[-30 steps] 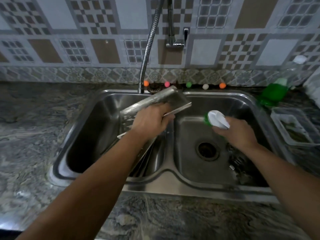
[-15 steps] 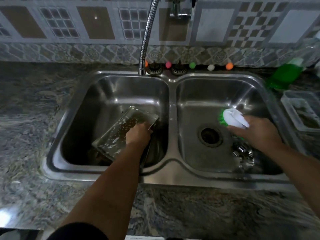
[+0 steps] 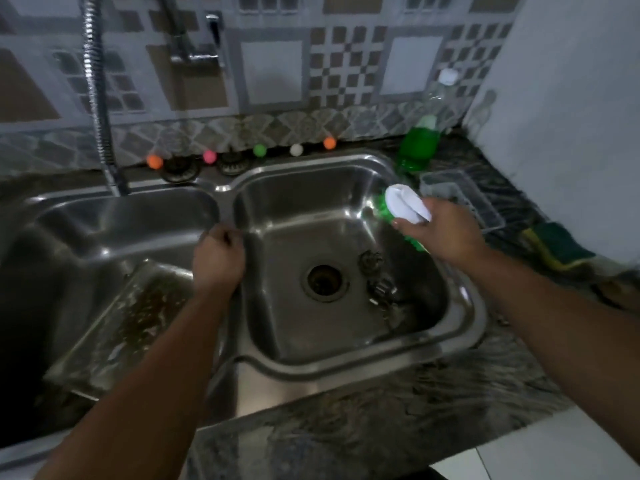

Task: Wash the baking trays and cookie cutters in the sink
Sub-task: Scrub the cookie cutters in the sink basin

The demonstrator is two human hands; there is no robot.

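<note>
Now the dirty tray (image 3: 138, 317) lies tilted in the left basin, just left of the empty, loosely curled left hand (image 3: 218, 261); the right hand (image 3: 440, 233) grips the brush (image 3: 407, 204) over the sink's (image 3: 464, 327) far right rim.

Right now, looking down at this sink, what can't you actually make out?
All from the head view:
- Left hand: seen from behind, fingers hidden, so any grip is unclear.
- Baking tray: its near corner is covered by the left forearm.
- Small metal pieces by the drain: too dark and blurred to identify.
- Scrub brush: bristles mostly hidden by the right hand.
</note>
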